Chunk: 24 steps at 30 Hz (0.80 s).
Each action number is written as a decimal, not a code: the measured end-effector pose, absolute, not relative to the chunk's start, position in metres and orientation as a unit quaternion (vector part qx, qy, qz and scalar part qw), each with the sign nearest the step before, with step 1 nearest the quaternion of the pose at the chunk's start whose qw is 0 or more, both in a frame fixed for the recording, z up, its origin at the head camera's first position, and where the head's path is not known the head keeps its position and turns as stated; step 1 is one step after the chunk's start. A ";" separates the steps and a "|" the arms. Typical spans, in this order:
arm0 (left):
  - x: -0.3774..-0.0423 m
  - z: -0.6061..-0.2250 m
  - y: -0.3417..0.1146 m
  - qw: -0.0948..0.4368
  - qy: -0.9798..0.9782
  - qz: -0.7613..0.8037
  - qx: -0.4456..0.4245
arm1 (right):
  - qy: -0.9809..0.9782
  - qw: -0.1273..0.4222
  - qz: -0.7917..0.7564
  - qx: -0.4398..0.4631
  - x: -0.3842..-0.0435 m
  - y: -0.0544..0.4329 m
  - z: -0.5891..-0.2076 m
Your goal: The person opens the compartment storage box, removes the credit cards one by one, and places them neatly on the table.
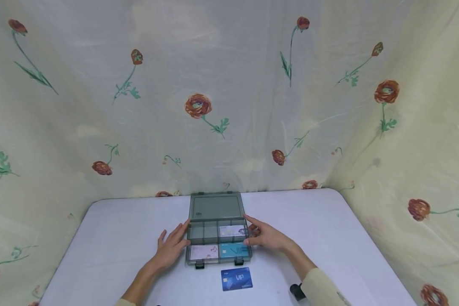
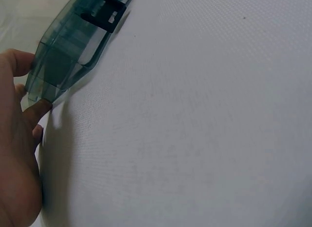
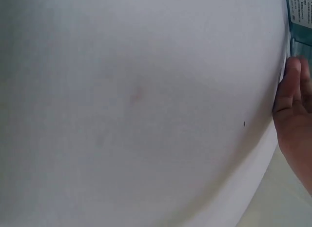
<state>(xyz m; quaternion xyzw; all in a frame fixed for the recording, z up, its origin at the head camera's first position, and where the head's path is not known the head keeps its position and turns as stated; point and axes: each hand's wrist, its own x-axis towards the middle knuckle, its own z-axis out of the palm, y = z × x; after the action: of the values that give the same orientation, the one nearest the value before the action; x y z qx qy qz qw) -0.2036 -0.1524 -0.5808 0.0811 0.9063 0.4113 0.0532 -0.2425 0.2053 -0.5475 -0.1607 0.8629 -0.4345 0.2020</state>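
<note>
A dark translucent compartment box (image 1: pixel 202 229) lies on the table with its lid (image 1: pixel 217 206) folded back, away from me. A pink floral card (image 1: pixel 204 252) is in its front left compartment and a teal VIP card (image 1: pixel 233 250) in the front right one. Behind the teal card lies a white card (image 1: pixel 229 230). My left hand (image 1: pixel 169 249) touches the box's left side with thumb and extended index finger, the other fingers spread. At the right side, my right hand (image 1: pixel 269 236) rests its thumb and extended index finger against the box edge.
A blue VIP card (image 1: pixel 237 279) lies on the white table (image 1: pixel 130 229), in front of the box's latches. By the right sleeve is a small black object (image 1: pixel 297 292). Floral curtains (image 1: pixel 229 140) enclose the table at the back and sides.
</note>
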 end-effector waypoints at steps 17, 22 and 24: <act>-0.202 -0.578 -0.150 0.047 0.909 0.406 0.080 | 0.830 0.235 -0.475 -0.172 -0.243 0.208 -0.552; -0.203 -0.579 -0.149 0.042 0.911 0.402 0.079 | 0.825 0.242 -0.482 -0.172 -0.245 0.208 -0.554; -0.203 -0.580 -0.149 0.043 0.911 0.402 0.077 | 0.821 0.245 -0.487 -0.170 -0.245 0.208 -0.554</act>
<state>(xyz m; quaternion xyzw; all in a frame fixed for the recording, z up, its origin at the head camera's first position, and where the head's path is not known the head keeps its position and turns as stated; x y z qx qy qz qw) -0.2035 -0.1485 -0.5798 0.0773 0.9114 0.4019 0.0430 -0.2451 0.2083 -0.5536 -0.1703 0.8211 -0.4867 0.2446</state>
